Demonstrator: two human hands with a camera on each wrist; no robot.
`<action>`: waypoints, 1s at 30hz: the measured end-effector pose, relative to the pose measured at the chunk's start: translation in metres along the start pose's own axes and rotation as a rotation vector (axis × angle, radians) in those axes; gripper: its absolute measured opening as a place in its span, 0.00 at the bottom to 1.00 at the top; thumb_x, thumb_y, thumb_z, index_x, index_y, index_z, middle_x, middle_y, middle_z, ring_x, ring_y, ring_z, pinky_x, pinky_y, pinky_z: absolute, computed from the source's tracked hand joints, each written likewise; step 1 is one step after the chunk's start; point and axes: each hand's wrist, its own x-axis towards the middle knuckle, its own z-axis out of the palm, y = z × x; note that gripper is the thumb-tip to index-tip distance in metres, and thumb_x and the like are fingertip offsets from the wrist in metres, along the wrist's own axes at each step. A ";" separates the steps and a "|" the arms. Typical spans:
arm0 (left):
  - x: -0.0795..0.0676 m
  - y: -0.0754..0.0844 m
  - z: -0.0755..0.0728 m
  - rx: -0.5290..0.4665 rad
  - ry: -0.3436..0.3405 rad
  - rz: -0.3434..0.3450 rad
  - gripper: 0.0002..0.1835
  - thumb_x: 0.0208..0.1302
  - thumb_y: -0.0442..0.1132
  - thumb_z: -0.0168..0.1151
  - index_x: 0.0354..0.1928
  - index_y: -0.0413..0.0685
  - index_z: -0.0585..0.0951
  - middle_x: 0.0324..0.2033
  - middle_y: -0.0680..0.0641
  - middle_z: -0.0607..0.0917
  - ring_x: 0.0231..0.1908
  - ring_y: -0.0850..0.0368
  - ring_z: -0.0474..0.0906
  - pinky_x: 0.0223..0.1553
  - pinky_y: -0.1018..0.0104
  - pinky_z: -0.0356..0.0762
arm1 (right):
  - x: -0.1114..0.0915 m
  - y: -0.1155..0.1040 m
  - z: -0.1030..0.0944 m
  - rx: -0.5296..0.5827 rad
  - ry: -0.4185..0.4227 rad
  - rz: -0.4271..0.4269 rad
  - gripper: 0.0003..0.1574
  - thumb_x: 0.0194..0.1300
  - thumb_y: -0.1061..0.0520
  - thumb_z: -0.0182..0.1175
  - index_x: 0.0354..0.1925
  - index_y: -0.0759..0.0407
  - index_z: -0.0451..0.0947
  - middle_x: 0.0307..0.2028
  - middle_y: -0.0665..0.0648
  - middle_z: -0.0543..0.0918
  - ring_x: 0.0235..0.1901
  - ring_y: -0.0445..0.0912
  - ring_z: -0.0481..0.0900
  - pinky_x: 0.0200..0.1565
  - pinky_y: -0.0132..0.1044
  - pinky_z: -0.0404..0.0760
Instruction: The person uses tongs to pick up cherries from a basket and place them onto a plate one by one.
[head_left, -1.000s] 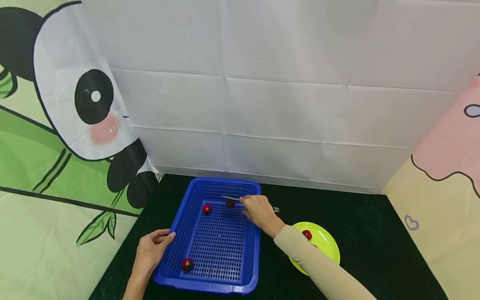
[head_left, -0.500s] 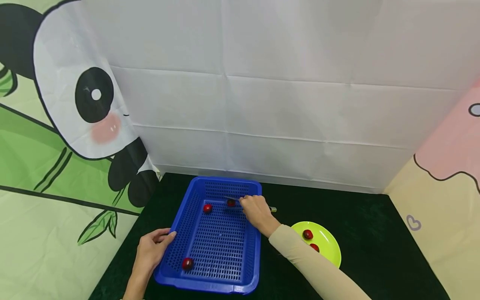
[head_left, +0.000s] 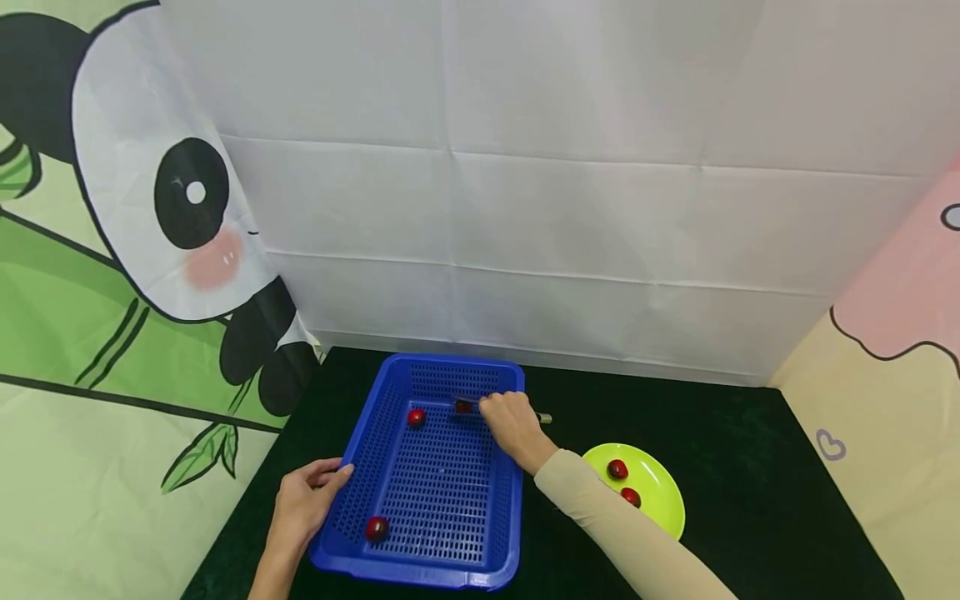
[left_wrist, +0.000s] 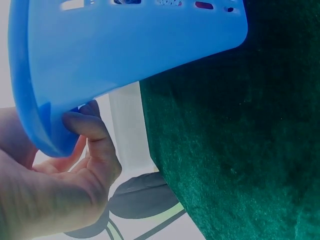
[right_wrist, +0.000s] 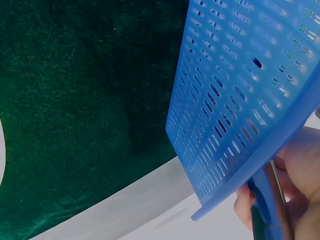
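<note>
My left hand (head_left: 302, 500) grips the left rim of a blue perforated plastic basket (head_left: 510, 517); the left wrist view has the basket's rim (left_wrist: 30, 100) between thumb and fingers. Over the basket's right rim, my right hand (head_left: 513, 425) holds slim metal tongs (head_left: 545, 418), their back end sticking out behind the fist. The tips of the tongs lie around a small dark-red round fruit (head_left: 463, 406) in the far right part of the basket. Two more such fruits are in the basket, one (head_left: 416, 417) at the far left and another (head_left: 377, 528) in the near left corner.
To the right of the basket, a lime-green plate (head_left: 660, 500) bears two small red fruits (head_left: 617, 469), partly covered by my right sleeve (head_left: 607, 517). A dark green cloth (head_left: 765, 467) covers the table, and a white sheet (head_left: 570, 250) hangs behind it.
The tongs have lowered and drawn together around the far right fruit. My right forearm has shifted slightly left, uncovering more of the plate. My left hand stays at the rim.
</note>
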 end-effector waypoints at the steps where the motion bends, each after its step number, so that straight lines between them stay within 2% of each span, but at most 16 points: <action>1: 0.000 0.000 0.000 -0.002 -0.001 -0.001 0.28 0.63 0.54 0.62 0.55 0.37 0.76 0.38 0.40 0.84 0.32 0.55 0.82 0.35 0.59 0.79 | 0.000 0.000 0.000 -0.010 -0.013 -0.002 0.25 0.57 0.68 0.60 0.12 0.50 0.64 0.11 0.46 0.57 0.13 0.38 0.52 0.13 0.31 0.60; 5: -0.001 -0.001 0.001 -0.005 0.001 -0.001 0.28 0.63 0.53 0.62 0.55 0.37 0.77 0.38 0.40 0.85 0.32 0.55 0.82 0.35 0.59 0.79 | -0.001 -0.001 0.000 -0.037 -0.053 -0.015 0.22 0.57 0.67 0.62 0.14 0.50 0.67 0.12 0.46 0.61 0.13 0.38 0.54 0.15 0.32 0.63; 10: 0.000 -0.001 0.001 0.004 -0.003 -0.002 0.30 0.62 0.55 0.62 0.55 0.36 0.76 0.38 0.40 0.84 0.32 0.55 0.81 0.34 0.58 0.79 | -0.001 -0.002 0.000 -0.071 -0.055 -0.020 0.20 0.55 0.66 0.63 0.14 0.50 0.69 0.13 0.46 0.64 0.13 0.38 0.55 0.15 0.33 0.66; 18: 0.000 -0.001 0.001 0.005 0.005 -0.007 0.29 0.62 0.54 0.62 0.55 0.37 0.77 0.38 0.40 0.85 0.31 0.55 0.81 0.34 0.60 0.79 | -0.003 -0.001 0.000 -0.074 -0.034 -0.025 0.24 0.55 0.66 0.62 0.12 0.49 0.64 0.12 0.46 0.59 0.13 0.38 0.53 0.15 0.32 0.62; 23: 0.001 -0.001 0.002 0.003 0.008 -0.001 0.29 0.62 0.54 0.62 0.54 0.37 0.77 0.38 0.40 0.85 0.31 0.55 0.81 0.33 0.60 0.79 | -0.005 0.002 -0.001 -0.019 -0.019 -0.019 0.16 0.57 0.66 0.61 0.17 0.52 0.73 0.12 0.46 0.63 0.12 0.37 0.56 0.14 0.30 0.62; 30: 0.000 -0.001 0.001 0.009 0.017 0.007 0.28 0.62 0.53 0.62 0.54 0.37 0.77 0.38 0.41 0.85 0.32 0.55 0.81 0.34 0.60 0.78 | -0.008 0.005 -0.005 0.059 0.056 -0.030 0.09 0.63 0.64 0.58 0.28 0.56 0.82 0.13 0.45 0.67 0.11 0.36 0.58 0.13 0.27 0.58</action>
